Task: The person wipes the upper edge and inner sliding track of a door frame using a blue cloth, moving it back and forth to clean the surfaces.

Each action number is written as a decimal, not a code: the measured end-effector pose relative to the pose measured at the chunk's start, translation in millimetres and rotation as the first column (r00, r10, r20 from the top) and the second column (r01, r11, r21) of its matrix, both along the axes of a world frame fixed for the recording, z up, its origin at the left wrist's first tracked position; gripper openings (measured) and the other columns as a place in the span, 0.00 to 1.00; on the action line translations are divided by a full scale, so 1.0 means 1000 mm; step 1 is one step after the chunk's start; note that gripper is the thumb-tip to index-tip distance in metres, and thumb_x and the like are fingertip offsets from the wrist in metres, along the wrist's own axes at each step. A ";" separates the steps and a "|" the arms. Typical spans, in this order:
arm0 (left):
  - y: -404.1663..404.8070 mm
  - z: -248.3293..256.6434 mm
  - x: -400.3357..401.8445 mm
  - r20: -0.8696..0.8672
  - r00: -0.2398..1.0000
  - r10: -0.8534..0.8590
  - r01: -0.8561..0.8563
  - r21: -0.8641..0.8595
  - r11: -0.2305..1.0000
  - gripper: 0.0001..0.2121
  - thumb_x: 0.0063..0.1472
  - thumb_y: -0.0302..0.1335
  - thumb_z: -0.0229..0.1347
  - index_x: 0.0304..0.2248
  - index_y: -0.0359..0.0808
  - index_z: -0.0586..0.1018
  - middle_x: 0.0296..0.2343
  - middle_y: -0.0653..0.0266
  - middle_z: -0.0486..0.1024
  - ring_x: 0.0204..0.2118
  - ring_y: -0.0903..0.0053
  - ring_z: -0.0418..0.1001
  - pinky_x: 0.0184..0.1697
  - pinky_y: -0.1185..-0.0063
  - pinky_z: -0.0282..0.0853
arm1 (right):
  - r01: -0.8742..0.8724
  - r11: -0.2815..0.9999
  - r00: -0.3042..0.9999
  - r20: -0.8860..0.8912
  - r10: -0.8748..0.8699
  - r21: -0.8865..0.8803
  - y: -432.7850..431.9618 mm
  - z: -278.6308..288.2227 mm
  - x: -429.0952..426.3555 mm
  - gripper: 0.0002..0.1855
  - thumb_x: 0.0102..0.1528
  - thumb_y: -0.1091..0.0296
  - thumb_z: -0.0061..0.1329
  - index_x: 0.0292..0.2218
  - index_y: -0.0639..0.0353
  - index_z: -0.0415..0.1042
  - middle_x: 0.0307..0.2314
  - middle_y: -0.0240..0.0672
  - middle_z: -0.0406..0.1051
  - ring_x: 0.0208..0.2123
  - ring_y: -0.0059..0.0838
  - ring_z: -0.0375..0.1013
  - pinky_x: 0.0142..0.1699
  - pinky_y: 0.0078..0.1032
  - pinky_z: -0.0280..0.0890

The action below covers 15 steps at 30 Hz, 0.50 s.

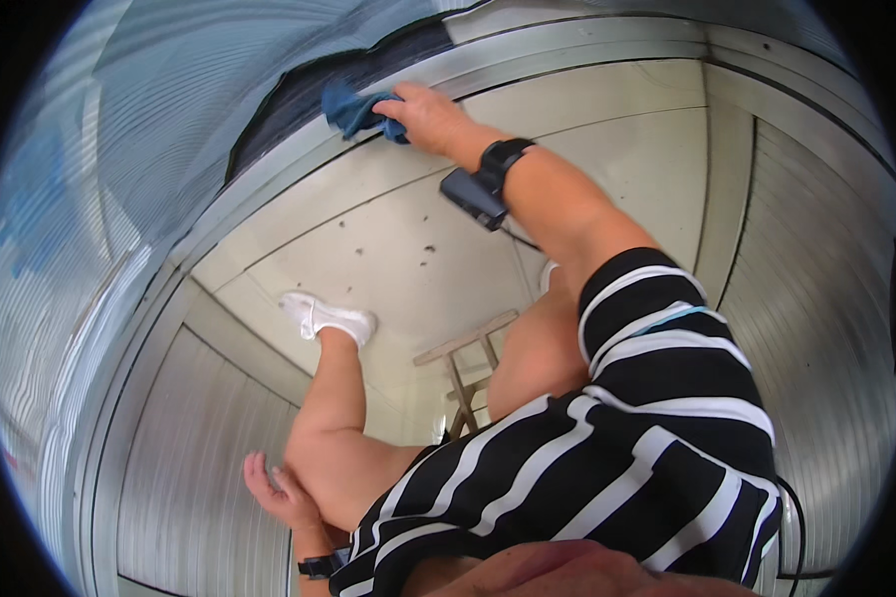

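My right hand [427, 116] is stretched out at the top, closed on a crumpled blue cloth [355, 112]. The cloth touches the metal rail [291, 145] that runs along the foot of the glass. A black strap with a dark box-shaped device [474, 198] sits on my right wrist. At the lower left my left hand [280, 492] rests beside my knee with its fingers apart and nothing in it. Another black strap [325, 565] is on that wrist.
A wooden folding stool [467, 339] stands under me on pale floor tiles [388, 194] with scattered dark specks. Ribbed metal panels [201, 448] flank me left and right. Beyond the rail is wavy bluish glass or sheeting [172, 82]. A black cable [799, 522] hangs at lower right.
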<state>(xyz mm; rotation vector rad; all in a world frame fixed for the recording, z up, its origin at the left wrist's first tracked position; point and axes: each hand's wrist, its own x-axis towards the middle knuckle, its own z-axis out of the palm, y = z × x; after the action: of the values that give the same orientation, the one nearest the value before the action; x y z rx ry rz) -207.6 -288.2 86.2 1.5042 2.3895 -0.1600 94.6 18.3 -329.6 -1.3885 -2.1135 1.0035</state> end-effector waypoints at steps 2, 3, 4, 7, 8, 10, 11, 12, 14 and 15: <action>0.005 0.011 0.004 -0.015 0.999 -0.032 0.032 -0.005 0.999 0.14 0.58 0.23 0.45 0.44 0.28 0.71 0.46 0.49 0.66 0.49 0.58 0.64 0.53 0.68 0.57 | -0.123 0.988 0.992 0.032 0.121 0.095 0.019 0.038 0.038 0.31 0.35 0.83 0.54 0.44 0.52 0.70 0.43 0.39 0.67 0.46 0.46 0.65 0.52 0.34 0.62; 0.004 0.012 0.000 -0.001 1.000 -0.014 0.014 -0.003 1.000 0.14 0.59 0.24 0.45 0.44 0.28 0.71 0.46 0.49 0.66 0.49 0.59 0.64 0.53 0.69 0.57 | 0.011 0.972 0.999 -0.038 -0.002 0.236 0.024 0.023 0.073 0.31 0.35 0.83 0.52 0.44 0.53 0.70 0.42 0.39 0.67 0.45 0.46 0.66 0.51 0.34 0.63; 0.000 0.013 -0.007 0.010 1.000 0.008 -0.008 -0.002 1.000 0.14 0.60 0.25 0.45 0.44 0.28 0.71 0.47 0.50 0.66 0.50 0.60 0.63 0.54 0.70 0.57 | 0.211 0.955 0.976 0.014 -0.219 0.208 0.025 0.022 0.101 0.29 0.37 0.84 0.49 0.44 0.55 0.69 0.41 0.40 0.68 0.44 0.45 0.66 0.50 0.34 0.63; -0.007 0.012 -0.020 0.029 0.999 0.044 -0.044 0.006 0.999 0.14 0.61 0.26 0.45 0.44 0.28 0.71 0.47 0.50 0.65 0.50 0.61 0.63 0.53 0.70 0.58 | 0.398 0.911 0.857 0.312 -0.410 0.105 0.013 0.013 0.095 0.25 0.42 0.82 0.45 0.45 0.57 0.67 0.39 0.42 0.69 0.43 0.45 0.67 0.49 0.35 0.63; -0.007 0.013 -0.020 0.037 0.998 0.058 -0.058 0.018 0.998 0.14 0.61 0.26 0.45 0.44 0.28 0.71 0.47 0.50 0.65 0.50 0.61 0.63 0.53 0.70 0.58 | 0.379 0.915 0.853 0.332 -0.403 0.138 0.007 0.002 0.084 0.25 0.43 0.81 0.44 0.45 0.58 0.67 0.39 0.43 0.69 0.43 0.45 0.67 0.48 0.35 0.63; -0.008 0.016 -0.023 0.041 0.997 0.060 -0.061 0.025 0.998 0.14 0.60 0.25 0.45 0.44 0.28 0.71 0.46 0.50 0.66 0.49 0.59 0.64 0.53 0.69 0.57 | 0.073 0.996 0.969 0.231 -0.083 0.053 -0.008 0.008 -0.007 0.20 0.47 0.78 0.42 0.44 0.57 0.65 0.37 0.48 0.68 0.42 0.48 0.67 0.46 0.37 0.64; -0.006 0.017 -0.026 0.040 0.998 0.049 -0.050 0.031 0.998 0.14 0.60 0.25 0.45 0.43 0.27 0.71 0.46 0.49 0.66 0.49 0.58 0.64 0.53 0.69 0.57 | -0.033 0.998 0.943 0.329 0.049 -0.057 -0.013 0.027 -0.055 0.15 0.49 0.76 0.41 0.40 0.56 0.66 0.36 0.46 0.68 0.42 0.47 0.67 0.45 0.38 0.64; -0.003 0.018 -0.028 0.040 0.999 0.030 -0.032 0.041 0.999 0.14 0.59 0.24 0.46 0.43 0.27 0.71 0.46 0.49 0.66 0.48 0.57 0.64 0.52 0.68 0.57 | -0.105 0.986 0.948 0.286 0.138 -0.126 -0.016 0.029 -0.093 0.10 0.50 0.74 0.41 0.36 0.56 0.67 0.34 0.44 0.69 0.41 0.46 0.68 0.43 0.38 0.64; 0.002 0.020 -0.032 0.080 0.997 0.000 -0.003 0.044 0.999 0.14 0.58 0.24 0.46 0.43 0.27 0.71 0.45 0.48 0.66 0.48 0.57 0.64 0.53 0.67 0.57 | -0.369 0.854 0.918 0.001 0.397 -0.368 -0.020 0.038 -0.152 0.16 0.47 0.78 0.45 0.39 0.55 0.71 0.33 0.44 0.71 0.39 0.45 0.70 0.44 0.36 0.64; 0.003 0.019 -0.036 0.098 0.995 -0.019 0.014 0.054 0.998 0.14 0.57 0.24 0.46 0.42 0.27 0.71 0.45 0.48 0.66 0.48 0.56 0.64 0.53 0.67 0.57 | -0.520 0.806 0.853 -0.123 0.508 -0.282 -0.022 0.058 -0.170 0.19 0.45 0.78 0.48 0.41 0.52 0.71 0.34 0.43 0.71 0.39 0.46 0.69 0.45 0.37 0.64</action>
<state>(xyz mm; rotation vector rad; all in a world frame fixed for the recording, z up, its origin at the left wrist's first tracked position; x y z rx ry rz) -243.3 -284.9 105.6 1.5191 2.3213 -0.0249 -74.9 -3.9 -271.4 -0.8997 -2.4422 1.6147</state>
